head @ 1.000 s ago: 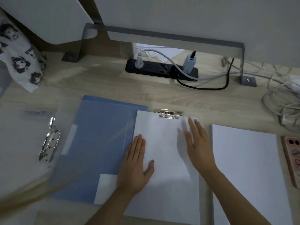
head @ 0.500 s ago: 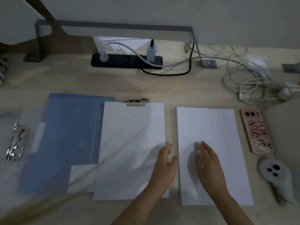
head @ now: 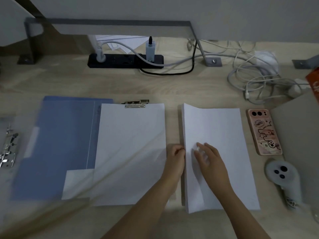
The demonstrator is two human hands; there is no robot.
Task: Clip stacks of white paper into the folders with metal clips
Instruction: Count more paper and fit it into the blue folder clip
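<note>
Hands moved off the clipped paper [head: 131, 152] in the blue folder [head: 65, 135] to the loose pile [head: 222, 135] near the front edge of the tabletop [head: 172, 87]; left hand [head: 176, 156] now pinches its left side up, right hand [head: 209, 161] flat on top, so next pile's prob. starting.

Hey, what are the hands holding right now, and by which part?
The left hand pinches the loose paper stack at its raised left edge. The right hand rests open on top, gripping nothing.

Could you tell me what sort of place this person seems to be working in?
Probably an office or home desk: a wooden desktop with a black power strip and tangled cables at the back, and a blue folder lying open.
</note>
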